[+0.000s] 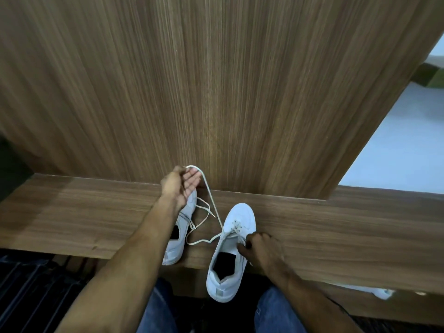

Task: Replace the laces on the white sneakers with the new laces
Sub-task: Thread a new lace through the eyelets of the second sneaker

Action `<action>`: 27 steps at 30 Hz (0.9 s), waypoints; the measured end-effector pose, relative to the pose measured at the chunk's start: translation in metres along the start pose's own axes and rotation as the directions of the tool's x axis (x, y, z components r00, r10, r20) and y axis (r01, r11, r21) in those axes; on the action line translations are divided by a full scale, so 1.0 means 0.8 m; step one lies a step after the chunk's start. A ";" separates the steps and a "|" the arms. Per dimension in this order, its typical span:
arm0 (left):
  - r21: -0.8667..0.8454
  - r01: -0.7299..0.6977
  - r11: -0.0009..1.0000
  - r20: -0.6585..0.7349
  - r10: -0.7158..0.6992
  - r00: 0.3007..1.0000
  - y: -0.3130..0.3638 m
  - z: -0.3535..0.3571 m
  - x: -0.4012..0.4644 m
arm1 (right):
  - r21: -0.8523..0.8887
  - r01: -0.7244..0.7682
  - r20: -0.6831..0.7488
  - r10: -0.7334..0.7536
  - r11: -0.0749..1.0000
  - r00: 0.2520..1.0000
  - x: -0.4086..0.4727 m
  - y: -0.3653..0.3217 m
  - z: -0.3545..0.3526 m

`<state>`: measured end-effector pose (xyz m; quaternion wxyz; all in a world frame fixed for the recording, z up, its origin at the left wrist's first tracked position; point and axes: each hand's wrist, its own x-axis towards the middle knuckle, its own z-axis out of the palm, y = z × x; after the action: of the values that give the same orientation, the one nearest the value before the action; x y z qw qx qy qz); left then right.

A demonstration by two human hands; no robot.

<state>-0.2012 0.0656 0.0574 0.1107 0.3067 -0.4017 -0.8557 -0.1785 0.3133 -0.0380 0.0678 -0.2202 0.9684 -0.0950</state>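
Two white sneakers stand on a low wooden ledge. The right sneaker points away from me, its heel hanging over the ledge's front edge. My right hand grips its side by the eyelets. A white lace runs taut from its upper eyelets up to my left hand, which is raised with fingers nearly straight and the lace looped over the fingertips. The left sneaker lies partly under my left forearm, with a loose lace trailing across the ledge between the shoes.
A tall wooden panel rises right behind the ledge. A pale floor shows to the right. My jeans-clad knees are below the ledge, and a dark ribbed mat lies at lower left. A white object sits at the ledge's lower right edge.
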 end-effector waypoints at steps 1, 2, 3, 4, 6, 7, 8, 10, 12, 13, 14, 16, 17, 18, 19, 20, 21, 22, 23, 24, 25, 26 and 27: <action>-0.004 -0.021 1.000 -0.027 0.021 0.999 0.002 -0.003 0.002 | 0.008 -0.019 0.011 0.019 1.000 1.000 -0.001 -0.001 0.002; 0.037 -0.026 0.999 -0.047 0.027 0.999 -0.004 -0.006 0.003 | 0.017 -0.034 0.016 0.034 0.999 0.999 -0.002 -0.001 0.004; 0.124 -0.012 0.992 -0.063 0.020 0.998 -0.017 -0.013 0.004 | 0.025 -0.046 0.019 0.046 0.999 0.999 -0.003 -0.001 0.005; 0.241 0.019 0.970 -0.075 0.000 0.997 -0.037 -0.020 0.001 | 0.034 -0.056 0.022 0.055 0.998 0.998 -0.004 -0.001 0.005; 0.469 0.104 0.877 -0.082 -0.074 0.994 -0.085 -0.031 -0.014 | 0.057 -0.067 0.030 0.066 0.996 0.997 -0.005 0.000 0.007; 0.561 0.143 0.816 -0.082 -0.117 0.990 -0.109 -0.038 -0.024 | 0.065 -0.074 0.035 0.072 0.995 0.997 -0.005 -0.001 0.008; 0.623 0.177 0.762 -0.073 -0.168 0.983 -0.130 -0.042 -0.033 | 0.072 -0.084 0.032 0.082 0.994 0.996 -0.007 -0.001 0.008; 0.724 0.164 0.670 -0.051 -0.186 0.981 -0.160 -0.048 -0.042 | 0.086 -0.092 0.031 0.090 0.992 0.995 -0.008 -0.003 0.010; 0.842 0.062 0.535 0.003 -0.119 0.993 -0.173 -0.047 -0.038 | 0.090 -0.094 0.038 0.091 0.992 0.995 -0.008 -0.006 0.011; 0.875 0.017 0.484 0.046 -0.118 0.992 -0.172 -0.042 -0.038 | 0.091 -0.096 0.045 0.092 0.991 0.995 -0.009 -0.007 0.012; 0.859 0.010 0.512 0.067 -0.131 0.989 -0.169 -0.033 -0.038 | 0.098 -0.096 0.049 0.092 0.991 0.995 -0.009 -0.008 0.012; 0.764 0.043 0.644 0.055 -0.131 0.990 -0.152 -0.017 -0.041 | 0.102 -0.101 0.054 0.096 0.990 0.994 -0.008 -0.009 0.013; 0.720 0.056 0.692 0.033 -0.114 0.993 -0.146 -0.013 -0.038 | 0.101 -0.105 0.053 0.100 0.989 0.994 -0.008 -0.009 0.013; 0.660 0.071 0.748 0.005 -0.099 0.995 -0.139 -0.008 -0.034 | 0.098 -0.106 0.050 0.101 0.990 0.994 -0.008 -0.010 0.014; 0.597 0.081 0.798 -0.024 -0.083 0.996 -0.130 -0.004 -0.030 | 0.094 -0.105 0.045 0.101 0.990 0.994 -0.008 -0.009 0.015; 0.524 0.085 0.848 -0.050 -0.069 0.996 -0.116 -0.001 -0.025 | 0.092 -0.103 0.039 0.099 0.990 0.994 -0.008 -0.009 0.016; 0.440 0.080 0.894 -0.059 -0.060 0.996 -0.099 0.003 -0.022 | 0.095 -0.099 0.031 0.096 0.991 0.995 -0.008 -0.008 0.017; 0.366 0.064 0.929 -0.062 -0.044 0.997 -0.079 0.008 -0.017 | 0.100 -0.096 0.027 0.094 0.990 0.995 -0.009 -0.006 0.019; 0.293 0.029 0.956 -0.065 -0.011 0.998 -0.057 0.013 -0.013 | 0.098 -0.091 0.027 0.089 0.991 0.996 -0.008 -0.005 0.019; 0.239 -0.012 0.971 -0.061 0.027 0.998 -0.034 0.019 -0.006 | 0.091 -0.086 0.030 0.084 0.992 0.996 -0.007 -0.005 0.019; 0.193 -0.050 0.980 -0.057 0.062 0.996 -0.011 0.027 -0.003 | 0.083 -0.083 0.034 0.080 0.993 0.996 -0.007 -0.005 0.019; 0.170 -0.081 0.982 -0.054 0.092 0.994 0.010 0.034 0.000 | 0.081 -0.085 0.038 0.082 0.993 0.996 -0.006 -0.006 0.019; 0.170 -0.107 0.980 -0.055 0.118 0.992 0.027 0.039 0.001 | 0.079 -0.089 0.040 0.086 0.993 0.995 -0.006 -0.006 0.020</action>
<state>-0.2221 0.0709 0.0890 0.1456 0.3192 -0.4849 -0.8011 -0.1697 0.3083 -0.0519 0.0984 -0.1762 0.9712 -0.1269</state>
